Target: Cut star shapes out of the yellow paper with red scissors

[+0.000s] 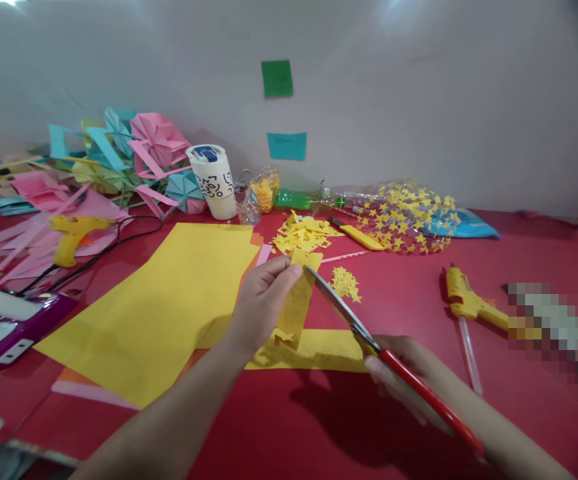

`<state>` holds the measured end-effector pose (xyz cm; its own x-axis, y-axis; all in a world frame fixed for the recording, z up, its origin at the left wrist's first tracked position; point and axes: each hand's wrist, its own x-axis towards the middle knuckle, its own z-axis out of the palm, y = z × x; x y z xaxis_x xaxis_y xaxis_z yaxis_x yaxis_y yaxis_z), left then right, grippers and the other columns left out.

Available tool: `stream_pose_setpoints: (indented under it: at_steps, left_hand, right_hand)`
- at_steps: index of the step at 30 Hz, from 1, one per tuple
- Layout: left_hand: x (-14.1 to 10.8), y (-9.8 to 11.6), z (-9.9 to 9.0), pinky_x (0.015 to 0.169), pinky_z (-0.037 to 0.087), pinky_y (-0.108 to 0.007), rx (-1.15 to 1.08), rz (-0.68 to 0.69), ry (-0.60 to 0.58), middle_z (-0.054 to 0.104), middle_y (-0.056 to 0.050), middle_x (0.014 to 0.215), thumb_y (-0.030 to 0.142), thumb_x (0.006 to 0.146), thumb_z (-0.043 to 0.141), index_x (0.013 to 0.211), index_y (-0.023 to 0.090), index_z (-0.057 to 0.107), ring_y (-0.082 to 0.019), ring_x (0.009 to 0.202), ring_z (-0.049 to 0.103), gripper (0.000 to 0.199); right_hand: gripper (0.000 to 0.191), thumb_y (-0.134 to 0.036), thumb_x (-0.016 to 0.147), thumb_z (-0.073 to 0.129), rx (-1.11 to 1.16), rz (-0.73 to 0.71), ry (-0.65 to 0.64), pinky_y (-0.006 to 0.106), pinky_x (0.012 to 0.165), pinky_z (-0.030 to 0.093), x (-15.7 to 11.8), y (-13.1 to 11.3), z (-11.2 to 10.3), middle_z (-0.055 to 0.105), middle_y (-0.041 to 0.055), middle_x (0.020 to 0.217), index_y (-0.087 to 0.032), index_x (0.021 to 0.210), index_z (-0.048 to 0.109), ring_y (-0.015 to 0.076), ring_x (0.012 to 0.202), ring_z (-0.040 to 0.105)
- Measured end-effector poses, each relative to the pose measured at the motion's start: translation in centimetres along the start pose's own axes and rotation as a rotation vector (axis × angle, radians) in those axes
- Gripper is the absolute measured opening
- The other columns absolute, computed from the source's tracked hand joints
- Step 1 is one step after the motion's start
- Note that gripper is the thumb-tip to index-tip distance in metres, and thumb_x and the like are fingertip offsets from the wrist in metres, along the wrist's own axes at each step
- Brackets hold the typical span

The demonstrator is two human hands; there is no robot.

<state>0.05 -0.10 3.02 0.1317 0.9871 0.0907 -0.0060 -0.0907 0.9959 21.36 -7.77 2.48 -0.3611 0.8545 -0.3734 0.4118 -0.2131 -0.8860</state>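
Observation:
My left hand (pixel 263 297) pinches a yellow paper strip (pixel 297 310) near its top and holds it upright over the table. In my right hand (pixel 403 373) is a pair of scissors (pixel 339 303) with red handles, its blade tips at the strip's upper edge beside my left thumb. Beneath the strip lies another yellow strip (pixel 319 350), flat on the red table. A small heap of cut yellow paper stars (pixel 346 285) is just beyond the blades. Behind my left hand is a larger pile of yellow paper scraps (pixel 305 235).
Large yellow sheets (pixel 169 293) lie at left. One yellow glue gun (pixel 469 300) is at right, another glue gun (pixel 71 233) at left beside a purple power strip (pixel 23 327). Along the wall stand a white tumbler (pixel 213 183), a green bottle (pixel 299 199), a yellow cutter (pixel 363 237) and a star-covered dome (pixel 411 220).

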Motion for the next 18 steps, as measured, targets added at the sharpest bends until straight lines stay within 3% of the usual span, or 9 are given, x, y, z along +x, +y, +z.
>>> stream_pose_setpoints:
  at_steps: [7, 18]
  left_hand:
    - [-0.31, -0.07, 0.34, 0.04, 0.038, -0.019, -0.041, -0.05, -0.103, 0.054, 0.003, 0.046, 0.033, 0.085, 0.055, 0.059, 0.017, 0.052, -0.008, 0.039, 0.049, 0.031]
    - [-0.74, -0.21, 0.71, 0.04, 0.038, -0.018, -0.079, -0.095, -0.07, 0.059, 0.001, 0.049, 0.034, 0.084, 0.057, 0.059, 0.016, 0.055, -0.007, 0.039, 0.049, 0.031]
  right_hand:
    - [0.053, -0.07, 0.087, 0.046, 0.011, -0.027, -0.035, 0.018, 0.036, 0.026, -0.15, 0.49, 0.28, 0.044, -0.0046, 0.06, -0.019, 0.072, 0.045, 0.0058, 0.041, 0.037]
    - [0.047, -0.062, 0.093, 0.044, 0.032, -0.156, -0.059, 0.022, 0.048, 0.027, -0.28, 0.7, 0.82, 0.045, -0.0028, 0.064, -0.019, 0.074, 0.047, 0.01, 0.053, 0.037]
